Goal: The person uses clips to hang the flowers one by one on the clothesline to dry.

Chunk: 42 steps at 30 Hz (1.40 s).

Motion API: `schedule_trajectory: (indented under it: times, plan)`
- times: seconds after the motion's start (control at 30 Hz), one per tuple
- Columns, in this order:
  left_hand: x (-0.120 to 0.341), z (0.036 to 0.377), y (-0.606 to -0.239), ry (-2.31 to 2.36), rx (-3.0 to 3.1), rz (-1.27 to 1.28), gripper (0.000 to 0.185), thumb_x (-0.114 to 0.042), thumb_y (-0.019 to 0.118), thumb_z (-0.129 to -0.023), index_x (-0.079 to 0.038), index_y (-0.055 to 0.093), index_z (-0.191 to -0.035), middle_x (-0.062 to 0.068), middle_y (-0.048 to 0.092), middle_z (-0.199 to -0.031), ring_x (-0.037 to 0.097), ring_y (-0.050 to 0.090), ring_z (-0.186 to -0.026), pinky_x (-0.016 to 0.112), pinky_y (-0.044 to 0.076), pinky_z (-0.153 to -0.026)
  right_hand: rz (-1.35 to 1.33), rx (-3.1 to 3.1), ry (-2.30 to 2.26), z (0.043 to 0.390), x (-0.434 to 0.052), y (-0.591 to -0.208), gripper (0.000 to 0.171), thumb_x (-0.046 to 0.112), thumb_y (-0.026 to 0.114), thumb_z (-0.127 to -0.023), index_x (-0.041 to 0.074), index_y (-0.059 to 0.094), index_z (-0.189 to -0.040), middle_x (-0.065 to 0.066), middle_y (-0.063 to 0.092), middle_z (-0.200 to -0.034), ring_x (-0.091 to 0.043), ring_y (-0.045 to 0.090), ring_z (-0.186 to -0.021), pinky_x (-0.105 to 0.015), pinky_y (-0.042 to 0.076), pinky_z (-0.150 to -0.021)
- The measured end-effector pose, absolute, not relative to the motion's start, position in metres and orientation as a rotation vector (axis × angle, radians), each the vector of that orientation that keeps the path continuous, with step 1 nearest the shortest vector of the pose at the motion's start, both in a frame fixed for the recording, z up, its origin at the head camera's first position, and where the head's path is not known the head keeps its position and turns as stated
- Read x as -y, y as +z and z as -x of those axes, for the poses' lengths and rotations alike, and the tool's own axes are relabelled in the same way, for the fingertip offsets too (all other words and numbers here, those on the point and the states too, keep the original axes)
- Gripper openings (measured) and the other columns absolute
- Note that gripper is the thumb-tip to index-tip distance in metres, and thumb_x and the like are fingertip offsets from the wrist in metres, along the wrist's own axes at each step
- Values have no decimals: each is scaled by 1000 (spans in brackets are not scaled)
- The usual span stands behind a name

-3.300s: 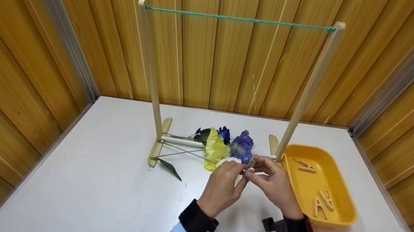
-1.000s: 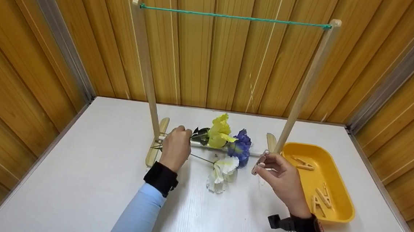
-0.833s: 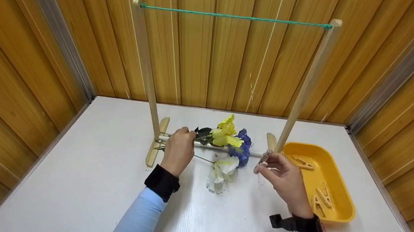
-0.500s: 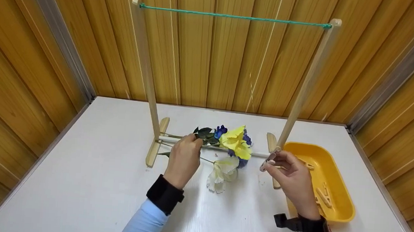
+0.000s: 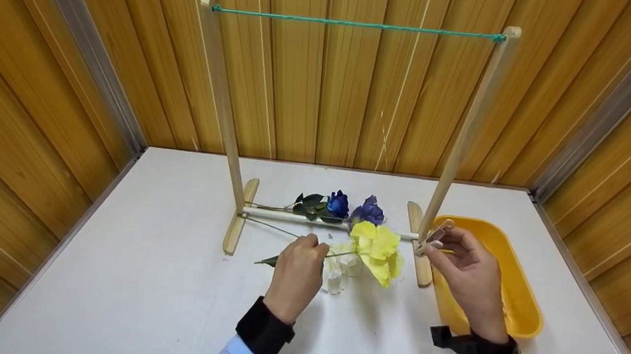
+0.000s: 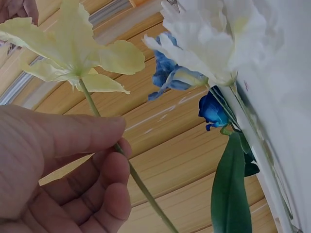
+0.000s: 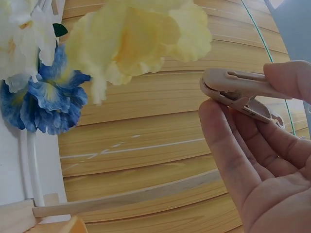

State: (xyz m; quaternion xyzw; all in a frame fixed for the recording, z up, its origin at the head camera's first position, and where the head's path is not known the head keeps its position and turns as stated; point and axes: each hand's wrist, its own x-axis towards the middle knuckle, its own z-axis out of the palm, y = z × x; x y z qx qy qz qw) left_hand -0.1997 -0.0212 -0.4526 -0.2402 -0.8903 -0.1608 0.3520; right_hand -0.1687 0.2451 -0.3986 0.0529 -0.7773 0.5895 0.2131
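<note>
My left hand [image 5: 298,278] pinches the green stem [image 6: 138,182] of a yellow artificial flower [image 5: 377,251] between thumb and fingers. The bloom points right and overlaps a white flower [image 5: 336,273] lying on the table. My right hand [image 5: 472,274] holds a beige clothespin [image 7: 243,92] by its handle end, thumb on one side and fingers on the other. That hand is beside the rack's right post, over the near-left side of the yellow tray [image 5: 511,240]. Behind the yellow bloom lie a blue rose [image 5: 338,203] and a purple-blue flower [image 5: 367,209].
A wooden rack stands on the white table [image 5: 146,287], its left post [image 5: 223,109] and right post [image 5: 466,132] joined at the top by a green cord [image 5: 359,24]. A white bar [image 5: 274,215] links its feet. Wood-patterned walls enclose the table.
My left hand let go of the clothespin area, took the yellow flower's stem, and brought it toward me and rightward. My right hand, with the clothespin, moved right over the tray.
</note>
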Motion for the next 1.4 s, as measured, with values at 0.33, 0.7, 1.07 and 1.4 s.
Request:
schedule_trajectory:
  times: [0.33,0.7,1.07,1.4]
  plan:
    - [2,182,-468,-366,2354,730,23,12,76,-71,-10,72,-71,0,53,-67,17,56,-62,27,46,-55,-152,2105,1677,167,-245,-399,35,-13,73,-88,-10,63,-121,-4,70,-104,-12,70,-92,-20,58,-82]
    - [-9,178,-487,-241,2459,784,24,8,79,-64,-14,71,-69,-2,59,-69,14,58,-62,27,49,-56,-213,2123,1666,169,-239,-402,33,-14,74,-86,-10,64,-117,-11,72,-100,-13,71,-91,-22,59,-80]
    - [-12,182,-505,-161,2533,779,21,5,78,-67,-16,75,-69,-2,62,-67,13,58,-56,27,47,-47,-265,2163,1647,171,-234,-406,31,-13,73,-87,-12,64,-116,-7,69,-102,-10,70,-93,-22,59,-80]
    - [-11,181,-508,-184,2558,785,20,6,74,-67,-14,74,-69,-1,62,-67,14,60,-58,27,49,-51,-327,2156,1644,170,-234,-407,30,-7,74,-90,-12,63,-117,-7,69,-102,-15,70,-93,-21,58,-80]
